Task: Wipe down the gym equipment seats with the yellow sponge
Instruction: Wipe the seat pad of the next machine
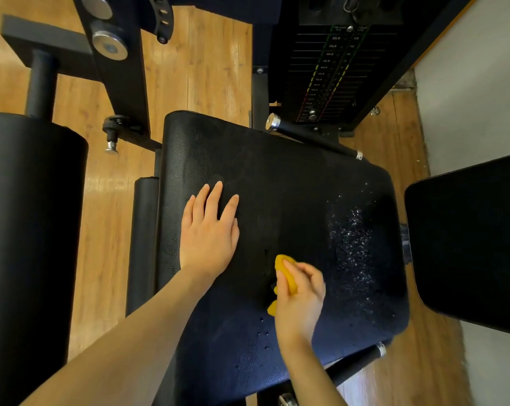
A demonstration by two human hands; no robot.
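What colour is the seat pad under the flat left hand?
Black, with a fine leather-like grain; the seat pad shows it best in the head view.

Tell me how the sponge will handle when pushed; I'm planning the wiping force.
The sponge is probably soft: it bulges, squeezed in the right hand. Likely light. It may slide easily where droplets wet the seat.

Mostly hidden under the gripping right hand [302, 297]: yellow sponge [287, 273], perhaps folded; weight stack [327, 74] labels unreadable
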